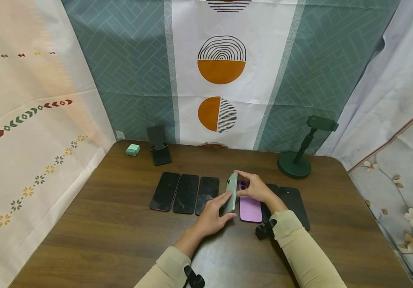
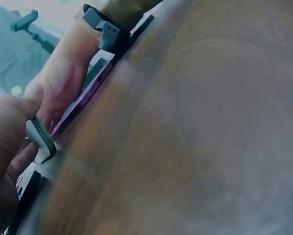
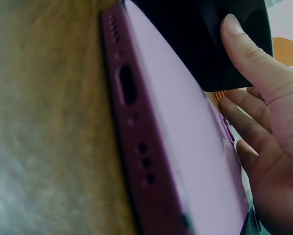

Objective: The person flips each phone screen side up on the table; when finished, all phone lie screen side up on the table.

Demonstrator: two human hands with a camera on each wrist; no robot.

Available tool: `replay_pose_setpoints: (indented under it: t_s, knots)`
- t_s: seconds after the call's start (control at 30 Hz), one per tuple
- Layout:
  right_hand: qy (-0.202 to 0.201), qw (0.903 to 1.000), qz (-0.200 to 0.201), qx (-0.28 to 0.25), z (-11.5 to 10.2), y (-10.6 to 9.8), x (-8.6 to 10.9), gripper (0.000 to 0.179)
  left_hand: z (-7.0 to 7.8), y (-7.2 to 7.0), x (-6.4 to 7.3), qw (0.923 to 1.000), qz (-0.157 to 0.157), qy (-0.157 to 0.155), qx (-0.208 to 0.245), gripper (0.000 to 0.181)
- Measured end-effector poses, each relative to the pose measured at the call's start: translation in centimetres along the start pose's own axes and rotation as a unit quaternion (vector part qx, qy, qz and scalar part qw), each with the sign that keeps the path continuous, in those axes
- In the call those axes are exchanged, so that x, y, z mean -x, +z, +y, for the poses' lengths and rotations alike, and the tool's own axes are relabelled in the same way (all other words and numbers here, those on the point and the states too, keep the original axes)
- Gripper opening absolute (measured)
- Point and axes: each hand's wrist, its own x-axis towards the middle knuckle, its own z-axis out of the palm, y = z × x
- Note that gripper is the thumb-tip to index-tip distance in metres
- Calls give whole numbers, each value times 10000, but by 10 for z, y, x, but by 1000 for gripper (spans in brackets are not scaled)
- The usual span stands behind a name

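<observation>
A pale green phone [image 1: 232, 185] stands tilted up on edge between both hands, in the row of phones on the table. My left hand [image 1: 210, 218] holds its left side and lower end, fingers along the pale back. From the other side my right hand [image 1: 256, 189] grips it by the upper part. In the right wrist view the thumb [image 3: 249, 51] presses on the phone's dark screen [image 3: 198, 34]. A purple phone [image 1: 251, 209] lies back up just under the right hand, its camera end partly covered by the fingers.
Several black phones [image 1: 185, 194] lie to the left, and dark phones [image 1: 295, 204] lie under the right forearm. Behind stand a black phone stand [image 1: 159, 146], a small green charger block [image 1: 133, 150] and a dark green stand [image 1: 294, 165] with a round base. Fabric hangs behind the wooden table [image 1: 120, 236].
</observation>
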Motion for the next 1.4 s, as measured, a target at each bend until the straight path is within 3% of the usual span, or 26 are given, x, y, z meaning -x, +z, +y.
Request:
replay_pose_setpoints:
  t_s: [0.17,0.5,0.67,0.9,1.13,1.4]
  knots:
    - [-67,9997,19,224,-2,0,1,86,1,0,0,9998,35,32,175,70]
    - [-27,9985,-23,544,-3,0,4,87,2,3,0,9923,36,-167,1226,72]
    - [-110,9977,-60,661,-1,-1,3,86,3,2,-1,9901,39,-146,1394,76]
    - [-101,9970,24,762,-3,0,5,82,4,1,-1,9900,-67,-426,1343,81]
    - [112,9962,26,863,-7,2,7,81,2,-3,1,9888,146,-467,1410,85]
    - [15,9949,169,994,-4,4,6,77,-4,-10,1,9971,551,-449,283,84]
